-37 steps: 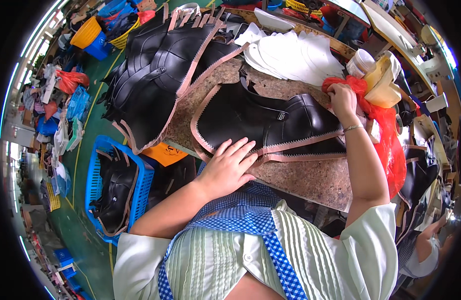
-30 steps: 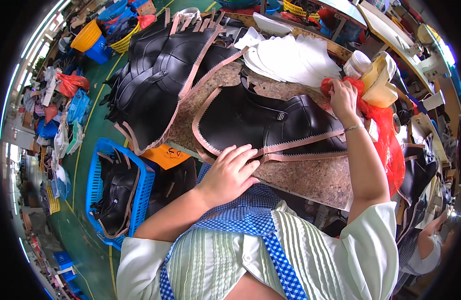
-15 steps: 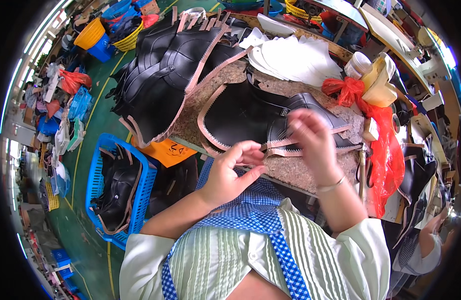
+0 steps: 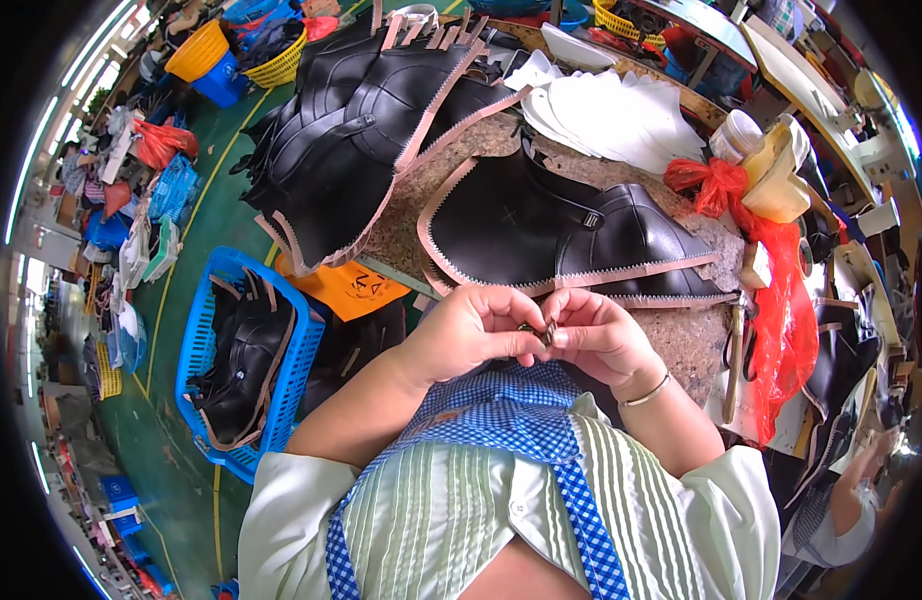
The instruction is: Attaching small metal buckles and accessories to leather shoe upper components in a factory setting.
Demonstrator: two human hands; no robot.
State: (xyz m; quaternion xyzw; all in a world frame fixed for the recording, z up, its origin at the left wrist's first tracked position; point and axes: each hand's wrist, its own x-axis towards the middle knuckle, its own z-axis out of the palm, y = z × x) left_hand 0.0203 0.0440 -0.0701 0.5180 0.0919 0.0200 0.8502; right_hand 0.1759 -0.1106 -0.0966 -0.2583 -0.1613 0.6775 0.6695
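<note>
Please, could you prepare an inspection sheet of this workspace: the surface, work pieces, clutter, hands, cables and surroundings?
Surface: speckled brown worktop, partly covered.
Work pieces: black piece with pink zigzag edging lies on it; a pile of similar black pieces is to its left.
Clutter: flat white pieces toward the back; red plastic bag and white tub at the right.
Hands: left hand and right hand together pinch a small dark item, too small to identify.
Cables: nothing seen clearly.
Surroundings: blue basket holding black material at the left; green floor with yellow lines; another person at lower right.
</note>
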